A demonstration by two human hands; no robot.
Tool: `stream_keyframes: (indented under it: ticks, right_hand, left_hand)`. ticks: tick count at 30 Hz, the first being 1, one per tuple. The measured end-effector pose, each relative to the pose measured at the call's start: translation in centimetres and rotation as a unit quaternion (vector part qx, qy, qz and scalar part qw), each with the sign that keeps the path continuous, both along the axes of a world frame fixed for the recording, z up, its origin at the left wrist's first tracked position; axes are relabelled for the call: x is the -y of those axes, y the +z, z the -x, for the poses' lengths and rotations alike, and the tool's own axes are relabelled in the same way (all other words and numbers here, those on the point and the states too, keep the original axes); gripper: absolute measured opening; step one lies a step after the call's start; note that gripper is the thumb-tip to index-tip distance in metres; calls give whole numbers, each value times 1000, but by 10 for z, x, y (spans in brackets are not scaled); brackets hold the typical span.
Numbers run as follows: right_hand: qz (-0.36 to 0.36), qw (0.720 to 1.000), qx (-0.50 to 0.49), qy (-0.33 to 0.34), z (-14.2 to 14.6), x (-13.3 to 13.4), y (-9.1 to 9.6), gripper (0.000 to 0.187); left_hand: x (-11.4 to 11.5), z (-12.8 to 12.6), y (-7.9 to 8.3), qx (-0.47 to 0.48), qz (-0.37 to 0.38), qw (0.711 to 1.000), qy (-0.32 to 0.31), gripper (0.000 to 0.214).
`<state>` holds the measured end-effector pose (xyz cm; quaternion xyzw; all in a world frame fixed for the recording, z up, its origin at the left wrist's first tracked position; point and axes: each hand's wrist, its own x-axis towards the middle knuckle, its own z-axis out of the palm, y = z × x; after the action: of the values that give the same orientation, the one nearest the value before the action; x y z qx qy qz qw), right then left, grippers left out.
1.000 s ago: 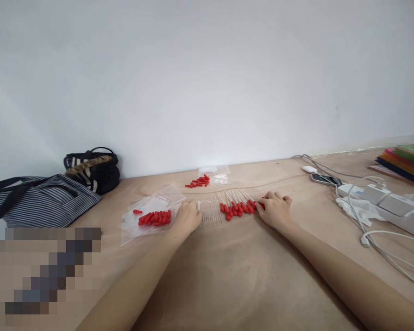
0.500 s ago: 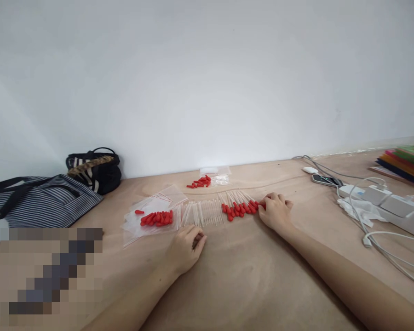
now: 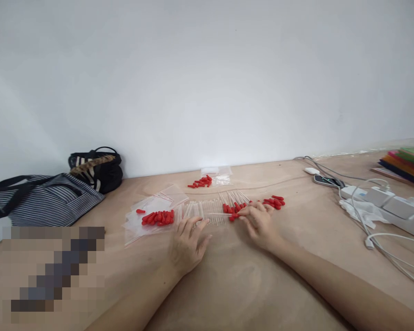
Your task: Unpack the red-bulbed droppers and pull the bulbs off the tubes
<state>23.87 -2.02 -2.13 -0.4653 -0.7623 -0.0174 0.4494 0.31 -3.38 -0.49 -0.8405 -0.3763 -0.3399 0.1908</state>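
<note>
My right hand (image 3: 261,226) pinches a dropper (image 3: 221,214), a thin clear tube with a red rubber bulb, held flat with the tube pointing left. Beneath and behind it lie more red-bulbed droppers (image 3: 231,197), their tubes fanned toward the wall. My left hand (image 3: 188,243) rests at the near ends of a row of bare clear tubes (image 3: 207,209), fingers spread and apparently holding nothing. Left of that row, a heap of red rubber bulbs (image 3: 158,218) sits on clear zip bags (image 3: 131,232). Other red bulbs (image 3: 278,201) lie just beyond my right hand.
Toward the wall are a small group of red pieces (image 3: 200,182) and a clear packet (image 3: 223,178). Striped bag (image 3: 53,197) and black bag (image 3: 108,172) stand at left. A white power strip (image 3: 396,207), cables and stacked coloured sheets (image 3: 407,161) are at right.
My right hand has moved left from the right-hand bulbs and now holds a dropper across the tubes. Bulbs it covered show behind it. My left hand's fingers have spread out.
</note>
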Motion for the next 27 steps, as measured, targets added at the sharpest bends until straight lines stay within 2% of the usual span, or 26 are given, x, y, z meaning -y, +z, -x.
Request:
stream_keyframes:
  ticks: [3,6,10,12,15,18,27]
  right_hand:
    - [22,995,25,93,15,8,-3,13]
    - [43,989,35,135,23,10,-4,15]
    - [54,988,55,131,27,11,-3,13]
    - [27,989,76,124,29,12,-4,17]
    - [-29,989,100,103,32,12,-5,10]
    - [-53,988,116,89,33,12,-7,13]
    - [-59,987,107,106,29,9,-10,14]
  left_hand:
    - [0,-4,-3,-7,49,999,-22,23]
    - [-2,-7,-8,-7,109,993,-38,15]
    - [-5,-8,-11,-14,140,989,-36,17]
    - [-4,-10,-10,-23,144,989,-37,18]
    - [-2,-13,-6,-44,152,987,-39,18]
    - [0,-14,-4,-64,152,986,-28,18]
    - [0,-13,-3,-84,155,984,-17,18]
